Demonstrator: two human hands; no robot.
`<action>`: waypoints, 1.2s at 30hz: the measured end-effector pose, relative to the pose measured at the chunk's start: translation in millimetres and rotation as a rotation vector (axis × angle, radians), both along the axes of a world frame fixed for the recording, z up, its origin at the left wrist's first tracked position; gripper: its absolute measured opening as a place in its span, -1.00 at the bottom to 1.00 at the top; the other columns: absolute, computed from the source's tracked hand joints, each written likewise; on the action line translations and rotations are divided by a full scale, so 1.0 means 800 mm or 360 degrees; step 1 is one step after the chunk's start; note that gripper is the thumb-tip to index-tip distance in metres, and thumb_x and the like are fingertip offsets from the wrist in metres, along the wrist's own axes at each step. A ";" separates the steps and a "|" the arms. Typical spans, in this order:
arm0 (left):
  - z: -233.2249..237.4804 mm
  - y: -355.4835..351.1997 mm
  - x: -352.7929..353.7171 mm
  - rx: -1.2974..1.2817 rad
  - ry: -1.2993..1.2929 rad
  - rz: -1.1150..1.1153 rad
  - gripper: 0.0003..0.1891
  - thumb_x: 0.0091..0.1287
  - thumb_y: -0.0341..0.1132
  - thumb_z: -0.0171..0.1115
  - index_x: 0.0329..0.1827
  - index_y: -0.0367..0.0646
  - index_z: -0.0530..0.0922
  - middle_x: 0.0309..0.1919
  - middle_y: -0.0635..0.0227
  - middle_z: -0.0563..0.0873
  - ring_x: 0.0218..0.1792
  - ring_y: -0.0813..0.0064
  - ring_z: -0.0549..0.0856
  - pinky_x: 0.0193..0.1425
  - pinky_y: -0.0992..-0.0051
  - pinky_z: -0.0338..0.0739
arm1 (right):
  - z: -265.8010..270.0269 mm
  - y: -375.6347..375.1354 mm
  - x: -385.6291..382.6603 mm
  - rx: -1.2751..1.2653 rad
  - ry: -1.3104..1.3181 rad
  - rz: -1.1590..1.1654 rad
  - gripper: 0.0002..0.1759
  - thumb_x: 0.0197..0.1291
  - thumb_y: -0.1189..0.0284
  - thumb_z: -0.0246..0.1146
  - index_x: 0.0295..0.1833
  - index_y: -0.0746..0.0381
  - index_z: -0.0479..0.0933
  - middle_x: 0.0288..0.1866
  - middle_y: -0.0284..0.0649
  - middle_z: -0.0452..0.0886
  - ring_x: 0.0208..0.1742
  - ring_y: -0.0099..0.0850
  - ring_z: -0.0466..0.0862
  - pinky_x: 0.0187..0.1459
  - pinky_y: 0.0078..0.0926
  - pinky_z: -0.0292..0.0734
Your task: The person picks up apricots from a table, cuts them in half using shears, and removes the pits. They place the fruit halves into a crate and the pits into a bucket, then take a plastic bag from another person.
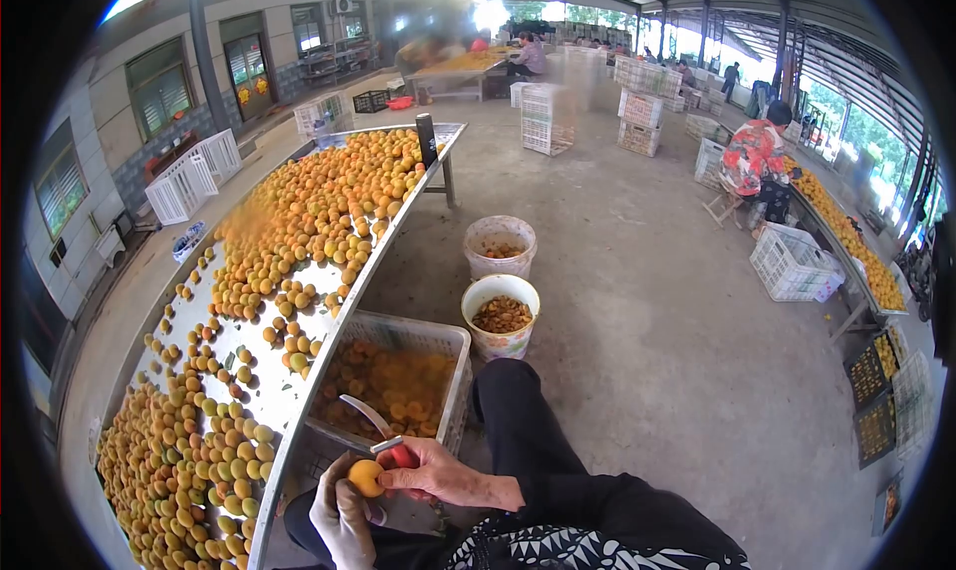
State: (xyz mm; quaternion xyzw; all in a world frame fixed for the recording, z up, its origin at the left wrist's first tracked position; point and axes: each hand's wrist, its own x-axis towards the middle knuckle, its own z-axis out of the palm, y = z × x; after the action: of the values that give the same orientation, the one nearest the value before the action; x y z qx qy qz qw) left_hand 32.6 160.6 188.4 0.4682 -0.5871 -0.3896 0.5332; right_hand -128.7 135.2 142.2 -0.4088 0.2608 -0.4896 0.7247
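Observation:
My left hand, in a pale glove with dark, stained fingers, is closed around a yellow-orange apricot. Close against it, my right hand is bare and grips a red-handled knife. Its curved metal blade points up and to the left, away from the fruit. The right thumb presses on the apricot's side. Just beyond both hands stands a plastic crate holding cut orange fruit pieces. On my left, a long metal table carries many whole apricots.
Two buckets, a nearer one and a farther one, hold pits or scraps beside the crate. A black cylinder stands on the table's far end. A seated person works at another fruit table. White crates stand about.

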 end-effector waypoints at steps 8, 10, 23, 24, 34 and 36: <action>-0.003 0.010 0.004 0.0141 -0.0091 -0.0054 -0.16 0.18 0.05 0.47 0.30 -0.48 0.37 0.04 0.13 0.62 0.07 0.40 0.61 0.21 0.44 0.49 | 0.002 0.000 -0.001 -0.0039 0.0206 -0.0015 -0.58 0.32 0.29 0.33 0.18 0.28 0.46 -0.36 -0.41 0.57 -0.53 -0.71 0.42 -0.52 -0.72 0.27; -0.009 0.011 0.004 0.0107 -0.0101 -0.0033 -0.14 0.17 0.08 0.47 0.29 -0.48 0.38 0.03 0.14 0.62 0.06 0.41 0.61 0.20 0.45 0.49 | 0.005 0.000 0.000 -0.0124 0.0275 -0.0057 -0.70 0.34 0.32 0.29 0.03 0.29 0.49 -0.37 -0.41 0.56 -0.47 -0.72 0.45 -0.47 -0.72 0.34; -0.040 0.009 0.081 0.0386 0.1112 -0.0087 -0.25 0.19 -0.08 0.49 0.36 -0.23 0.37 0.06 0.30 0.59 0.06 0.46 0.62 0.09 0.46 0.56 | -0.023 -0.021 0.006 0.0003 0.0727 0.0070 -0.82 0.36 0.40 0.24 -0.06 0.29 0.54 -0.46 -0.45 0.48 -0.47 -0.74 0.39 -0.43 -0.76 0.27; -0.045 0.014 0.087 0.0410 0.1135 -0.0107 -0.27 0.18 -0.10 0.49 0.35 -0.23 0.38 0.07 0.31 0.59 0.06 0.47 0.62 0.12 0.47 0.56 | -0.031 -0.019 0.013 -0.0094 0.0817 0.0013 -0.84 0.32 0.44 0.28 -0.09 0.30 0.55 -0.43 -0.43 0.52 -0.43 -0.74 0.42 -0.40 -0.76 0.30; -0.106 0.020 0.109 0.0420 0.0805 0.0271 -0.29 0.10 -0.20 0.57 0.28 -0.30 0.44 0.08 0.34 0.61 0.09 0.56 0.57 0.23 0.54 0.45 | -0.022 -0.022 0.092 -0.0719 0.1294 0.0209 -0.88 0.21 0.54 0.26 -0.17 0.29 0.47 -0.52 -0.22 0.51 -0.49 -0.55 0.52 -0.42 -0.50 0.41; -0.116 0.015 0.112 0.0419 0.0683 0.0296 -0.28 0.12 -0.19 0.56 0.28 -0.31 0.43 0.08 0.34 0.61 0.10 0.56 0.57 0.24 0.54 0.45 | -0.027 -0.028 0.101 -0.0812 0.1318 0.0172 -0.87 0.19 0.54 0.26 -0.17 0.28 0.46 -0.54 -0.13 0.51 -0.54 -0.35 0.58 -0.44 -0.41 0.43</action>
State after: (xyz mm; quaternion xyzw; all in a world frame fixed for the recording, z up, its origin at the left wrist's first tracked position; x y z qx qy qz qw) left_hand 122.2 172.7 95.6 0.4922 -0.3592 -0.5023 0.6135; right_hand -47.9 112.5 120.4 -0.7467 0.3773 -0.2958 0.4610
